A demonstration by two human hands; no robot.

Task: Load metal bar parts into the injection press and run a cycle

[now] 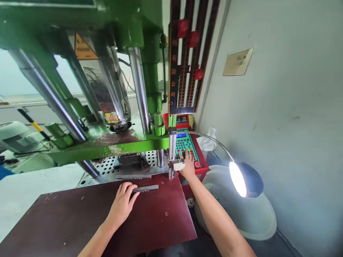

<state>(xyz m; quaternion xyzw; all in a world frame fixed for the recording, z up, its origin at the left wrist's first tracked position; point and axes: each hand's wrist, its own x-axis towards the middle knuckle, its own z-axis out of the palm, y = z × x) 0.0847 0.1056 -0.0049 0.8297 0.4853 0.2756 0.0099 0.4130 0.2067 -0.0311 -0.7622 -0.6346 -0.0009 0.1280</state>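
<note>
My left hand point(122, 204) lies flat on the dark red worktable point(80, 221), fingertips touching the near end of a narrow grey metal bar point(146, 188). Another grey metal strip point(133, 176) lies just beyond it at the edge of the perforated press bed point(109, 165). My right hand point(188, 165) reaches forward onto the green keypad of the red control panel point(186, 144), fingers pressing on its buttons. The green press point(107, 141) with its shiny steel columns stands raised above the bed.
A gooseneck lamp point(242, 178) shines brightly just right of my right arm, above a pale plastic basin point(254, 217). A grey wall closes off the right side. A red and black striped board point(190, 53) hangs above the panel. White machinery sits at far left.
</note>
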